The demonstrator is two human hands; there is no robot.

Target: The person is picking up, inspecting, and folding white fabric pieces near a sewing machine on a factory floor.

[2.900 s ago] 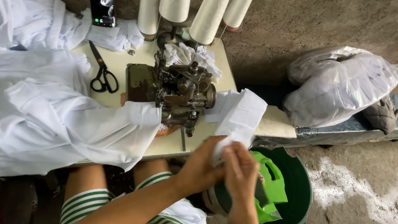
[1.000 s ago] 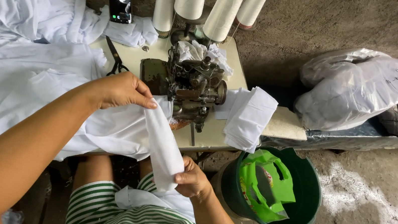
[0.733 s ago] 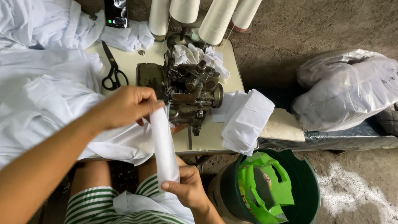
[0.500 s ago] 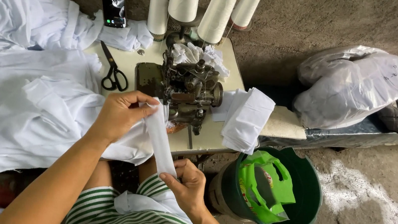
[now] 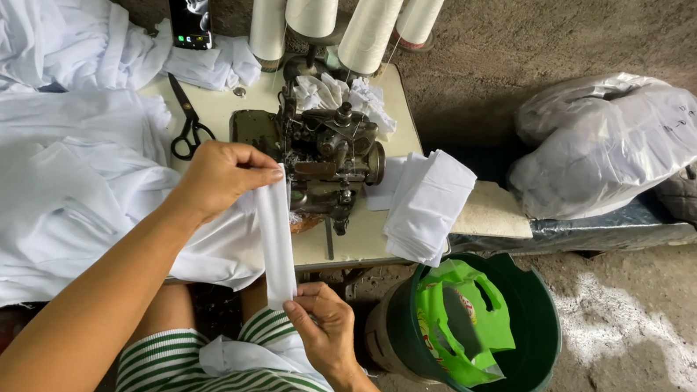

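- So the main thing here is a narrow white fabric strip (image 5: 276,240), plain, folded flat into a long band, pulled fairly straight on a slight diagonal in the middle of the frame, just in front of the table edge.
- Left hand (image 5: 222,179) has the strip's upper end pinched between thumb and fingers, closed tight on it, sitting center-left.
- Right hand (image 5: 323,328) pinches the lower end, low center of the frame, above a lap in green-and-white stripes. The hands are well apart, one at each end of the strip.
- Right behind the strip's top end is a dark, grimy sewing machine (image 5: 323,153) on a pale table (image 5: 222,110), with white scraps tucked on top of it.
- Black scissors (image 5: 187,121) lie on the table left of the machine, a phone (image 5: 187,1) leans against the wall at upper left, and white thread cones (image 5: 374,17) stand along the top.
- A big pile of white cloth (image 5: 32,175) fills the left side.
- Folded white pieces (image 5: 429,204) hang over the table's right edge.
- Lower right: a green bucket (image 5: 531,334) with a green plastic bag inside, on the floor. A stuffed clear bag (image 5: 612,144) lies at upper right.
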